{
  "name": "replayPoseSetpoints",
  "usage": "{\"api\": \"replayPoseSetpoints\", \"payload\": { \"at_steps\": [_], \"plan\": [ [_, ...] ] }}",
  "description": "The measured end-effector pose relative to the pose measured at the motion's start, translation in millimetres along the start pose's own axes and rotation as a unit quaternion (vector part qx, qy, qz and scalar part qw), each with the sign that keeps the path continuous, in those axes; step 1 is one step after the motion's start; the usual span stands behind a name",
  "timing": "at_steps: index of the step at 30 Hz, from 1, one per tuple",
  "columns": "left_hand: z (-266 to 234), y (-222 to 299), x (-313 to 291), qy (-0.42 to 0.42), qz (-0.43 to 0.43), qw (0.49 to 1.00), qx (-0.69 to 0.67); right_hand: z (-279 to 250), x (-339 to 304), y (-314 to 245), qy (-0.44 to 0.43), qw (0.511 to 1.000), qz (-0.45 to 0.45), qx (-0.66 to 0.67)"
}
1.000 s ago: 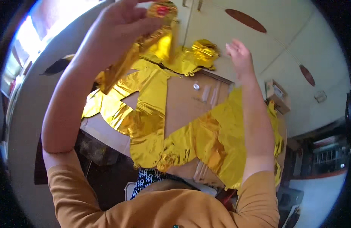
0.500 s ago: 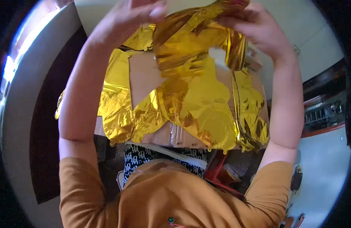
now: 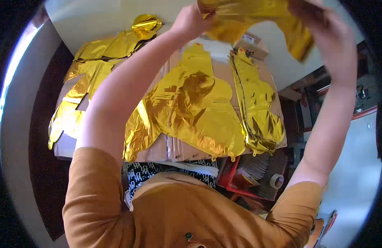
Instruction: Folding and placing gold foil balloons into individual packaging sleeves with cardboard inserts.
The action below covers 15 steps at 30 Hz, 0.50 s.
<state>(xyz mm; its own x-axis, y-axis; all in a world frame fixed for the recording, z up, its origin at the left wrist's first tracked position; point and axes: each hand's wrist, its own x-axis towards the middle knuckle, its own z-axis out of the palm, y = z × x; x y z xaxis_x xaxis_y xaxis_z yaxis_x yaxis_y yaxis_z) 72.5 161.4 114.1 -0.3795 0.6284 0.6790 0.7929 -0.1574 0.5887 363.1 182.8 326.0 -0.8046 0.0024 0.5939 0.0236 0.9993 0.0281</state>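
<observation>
Through the head camera I saw the left hand (image 3: 192,21) closed, pinching one end of a shiny gold foil sheet (image 3: 244,18); the right hand (image 3: 335,44), blurred, gripped its other end. The thin foil stretched between them, raised near the far side of wrinkled, curvy-edged gold shapes (image 3: 191,107) spread over brown cardboard (image 3: 185,153).

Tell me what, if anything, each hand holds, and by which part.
A gold foil piece, held up: the left hand grips its left end, the right hand, blurred, its right end.
</observation>
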Motion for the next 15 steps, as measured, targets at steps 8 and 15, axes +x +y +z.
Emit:
{"api": "replayPoseSetpoints", "payload": {
  "at_steps": [8,15],
  "plan": [
    [2,-55,-100,-0.196,0.199,0.96,0.025,166,-177,-88,-0.016,0.999,-0.036,0.023],
    [-64,-79,-164,-0.285,0.019,0.958,0.011,228,-233,-117,-0.05,0.997,-0.004,0.056]
  ]
}}
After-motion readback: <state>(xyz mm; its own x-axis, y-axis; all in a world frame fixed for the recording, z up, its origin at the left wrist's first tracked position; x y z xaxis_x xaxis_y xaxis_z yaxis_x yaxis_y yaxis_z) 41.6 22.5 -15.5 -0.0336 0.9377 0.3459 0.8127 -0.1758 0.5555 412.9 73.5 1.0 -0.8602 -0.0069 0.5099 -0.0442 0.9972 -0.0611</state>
